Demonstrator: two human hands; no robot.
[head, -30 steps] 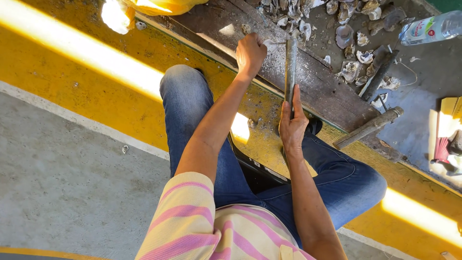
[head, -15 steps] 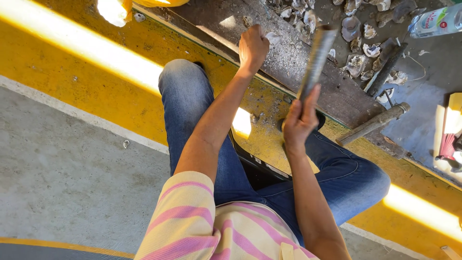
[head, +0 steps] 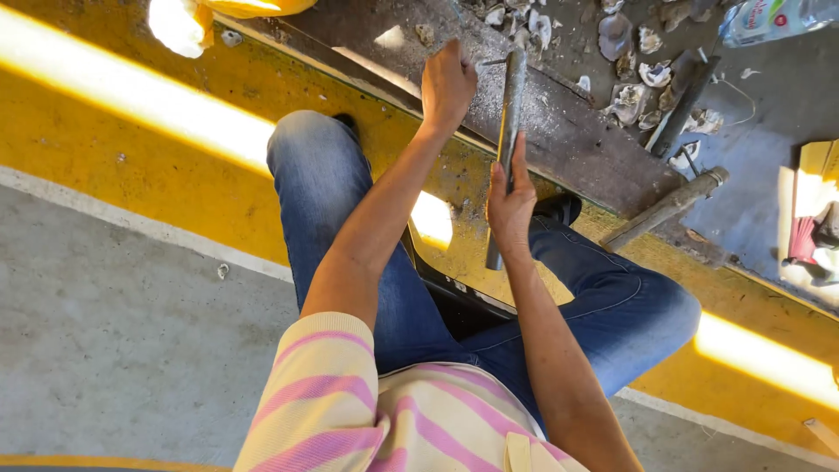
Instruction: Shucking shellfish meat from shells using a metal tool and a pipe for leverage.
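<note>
While gripped in the right hand [head: 509, 203], long metal rod [head: 507, 131] stands over dark wooden plank [head: 568, 131]; left hand [head: 447, 83] fisted at its tip. Shell fragments [head: 629, 52] crowd beyond; open concrete floor [head: 105, 332] leftward.

The long grey metal bar [head: 509, 114] looked dull and rough. The dark wooden plank [head: 559, 140] was dusty and scratched. The clear plastic bottle [head: 769, 19], upper right, looked shiny.

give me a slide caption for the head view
Seated person's right hand grips a metal bar upright over a dark slab; left hand is fisted beside it.
</note>
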